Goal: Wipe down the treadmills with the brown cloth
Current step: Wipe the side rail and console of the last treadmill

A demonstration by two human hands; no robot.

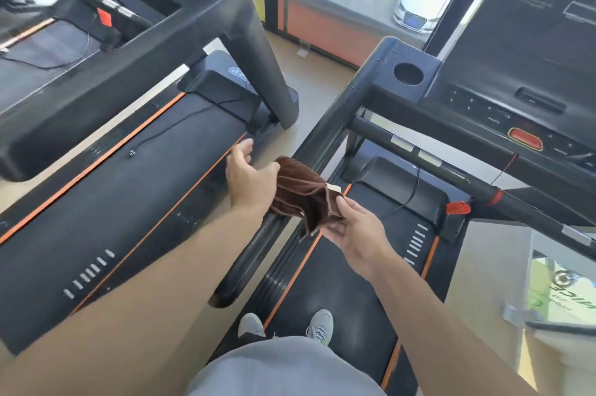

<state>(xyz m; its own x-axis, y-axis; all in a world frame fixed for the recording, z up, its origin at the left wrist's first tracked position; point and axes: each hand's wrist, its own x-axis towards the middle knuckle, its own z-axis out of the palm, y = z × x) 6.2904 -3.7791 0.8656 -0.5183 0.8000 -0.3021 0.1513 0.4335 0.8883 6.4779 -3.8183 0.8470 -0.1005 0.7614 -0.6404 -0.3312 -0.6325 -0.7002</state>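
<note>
Brown cloth [301,189] soft terry (pale stitched hem), treadmill handrail [325,144] glossy black plastic, belt [335,292] matt rubber

A brown cloth [303,190] with pale stitched edges, black treadmills [135,176] trimmed orange, grey shoes [319,326].

Open floor strip [309,98] between two treadmills, left treadmill's upright [258,50] and side handrail [96,95] bounding it on one side, right treadmill's side handrail [325,134] and crossbar [451,169] on the other, belt [338,292] beneath crossbar unobstructed.
</note>
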